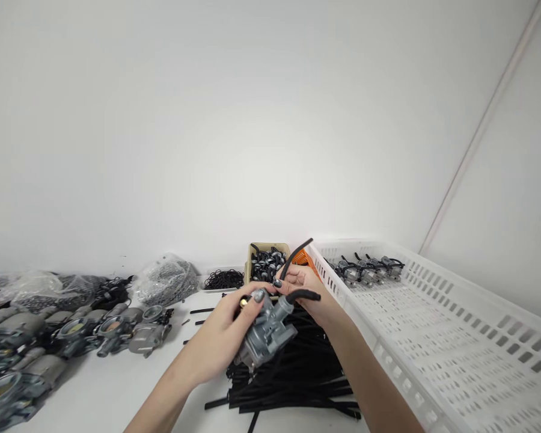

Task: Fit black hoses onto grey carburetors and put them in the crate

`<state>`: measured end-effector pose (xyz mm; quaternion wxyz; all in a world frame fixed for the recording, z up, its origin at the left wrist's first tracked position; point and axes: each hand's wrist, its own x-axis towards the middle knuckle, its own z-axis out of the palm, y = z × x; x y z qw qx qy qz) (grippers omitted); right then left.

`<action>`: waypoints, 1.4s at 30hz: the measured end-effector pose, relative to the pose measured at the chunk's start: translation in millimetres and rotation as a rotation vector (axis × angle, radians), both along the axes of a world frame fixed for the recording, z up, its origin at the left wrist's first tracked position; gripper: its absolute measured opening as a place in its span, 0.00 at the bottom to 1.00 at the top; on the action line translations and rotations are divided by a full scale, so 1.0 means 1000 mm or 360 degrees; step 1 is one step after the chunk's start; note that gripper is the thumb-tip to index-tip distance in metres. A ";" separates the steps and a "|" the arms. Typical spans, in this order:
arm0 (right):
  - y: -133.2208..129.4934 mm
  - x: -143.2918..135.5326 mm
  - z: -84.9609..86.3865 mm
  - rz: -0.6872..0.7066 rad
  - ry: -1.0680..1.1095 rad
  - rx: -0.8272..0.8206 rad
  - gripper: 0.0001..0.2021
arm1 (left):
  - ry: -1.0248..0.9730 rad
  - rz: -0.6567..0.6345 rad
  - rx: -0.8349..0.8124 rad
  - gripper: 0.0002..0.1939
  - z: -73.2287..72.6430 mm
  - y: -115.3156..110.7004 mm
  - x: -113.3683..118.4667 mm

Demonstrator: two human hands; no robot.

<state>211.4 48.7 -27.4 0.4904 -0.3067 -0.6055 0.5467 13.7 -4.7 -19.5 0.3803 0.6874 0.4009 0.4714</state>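
Carburetor (268, 337), apparently part-fitted, sits in the left hand's (220, 337) grip with one hose (304, 294) on, the right hand's (309, 285) fingers pinching another hose (295, 255), its seating unclear; hosed units (369, 270) occupy the crate (433, 343), seemingly hoseless ones (117, 328) the table (135, 385).

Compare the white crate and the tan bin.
The white crate is far larger; the tan bin is small. The crate's floor shows bare around its few metal assemblies; the bin is heaped with small black-and-silver pieces. Both are open-topped and hold parts.
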 end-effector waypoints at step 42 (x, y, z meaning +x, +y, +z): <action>-0.027 -0.071 -0.052 -0.1036 -0.0337 0.1738 0.12 | -0.0606 0.0879 0.0455 0.31 -0.032 0.037 -0.006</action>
